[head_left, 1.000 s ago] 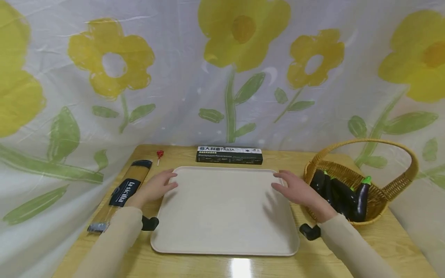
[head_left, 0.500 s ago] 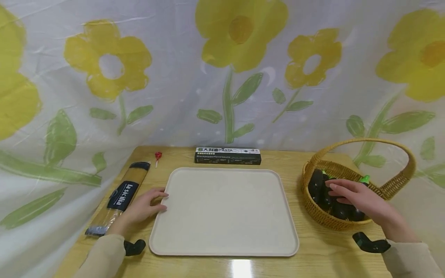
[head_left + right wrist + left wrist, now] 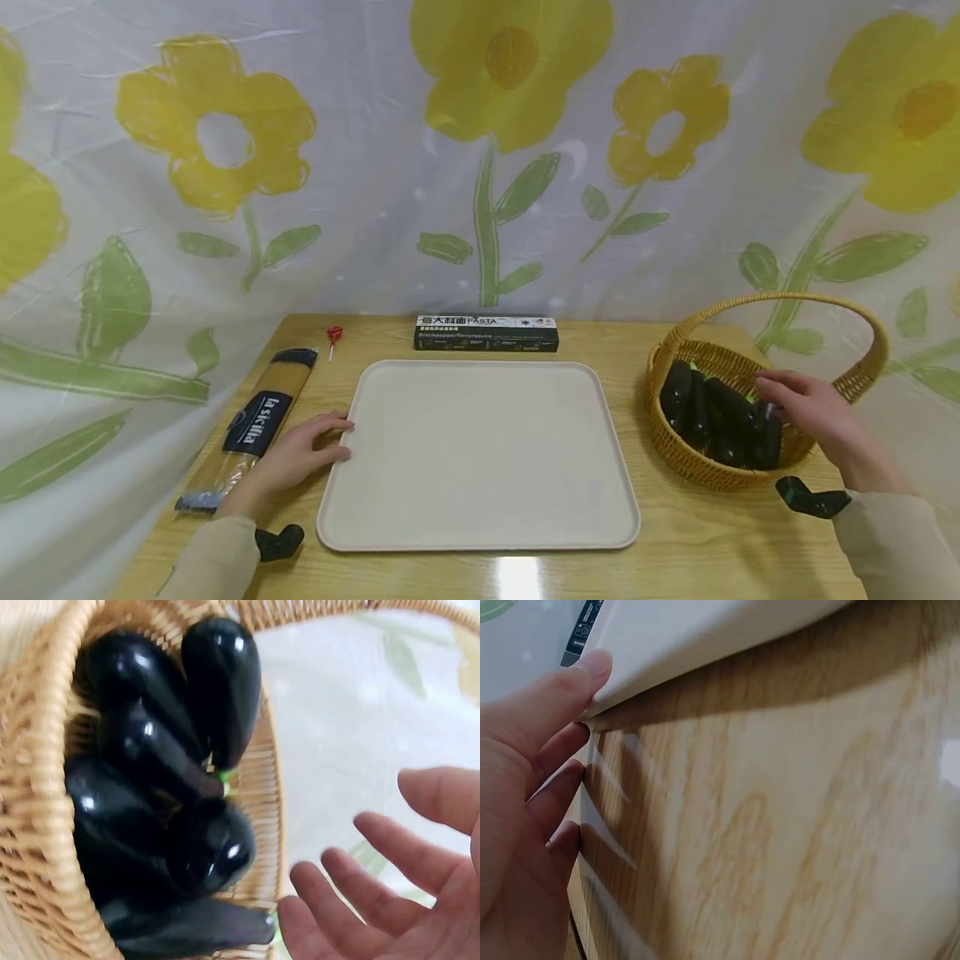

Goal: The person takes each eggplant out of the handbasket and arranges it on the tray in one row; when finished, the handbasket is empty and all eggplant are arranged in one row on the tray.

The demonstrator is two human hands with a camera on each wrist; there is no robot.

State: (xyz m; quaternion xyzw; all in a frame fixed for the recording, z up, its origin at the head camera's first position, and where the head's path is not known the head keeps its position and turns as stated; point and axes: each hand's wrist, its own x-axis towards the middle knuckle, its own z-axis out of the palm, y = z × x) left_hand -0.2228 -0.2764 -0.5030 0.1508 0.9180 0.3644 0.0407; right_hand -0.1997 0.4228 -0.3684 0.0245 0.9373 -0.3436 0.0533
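Note:
My left hand (image 3: 300, 450) is at the left edge of a cream rectangular tray (image 3: 480, 458), with fingers loosely bent. In the left wrist view its thumb (image 3: 596, 664) overlaps the tray's rim, and the other fingers hang beside it over the wood. On the right stands a wicker basket (image 3: 686, 462) with a tall arched handle, holding several dark, glossy eggplants (image 3: 727, 408). Over the basket's right side hovers my right hand (image 3: 821, 417), its fingertips close to the stem end of the rightmost eggplant (image 3: 767, 442). The right wrist view shows the fingers (image 3: 360, 892) spread and holding nothing.
A bag of spaghetti (image 3: 266, 417) lies left of the tray, beside my left forearm. Behind it is a red lollipop (image 3: 333, 335). A dark pasta box (image 3: 486, 335) sits at the table's back edge, against a flowered curtain (image 3: 375, 208).
My right hand has moved from the tray's right edge to over the eggplant basket, then farther right. My left hand has slid toward me along the tray's left edge.

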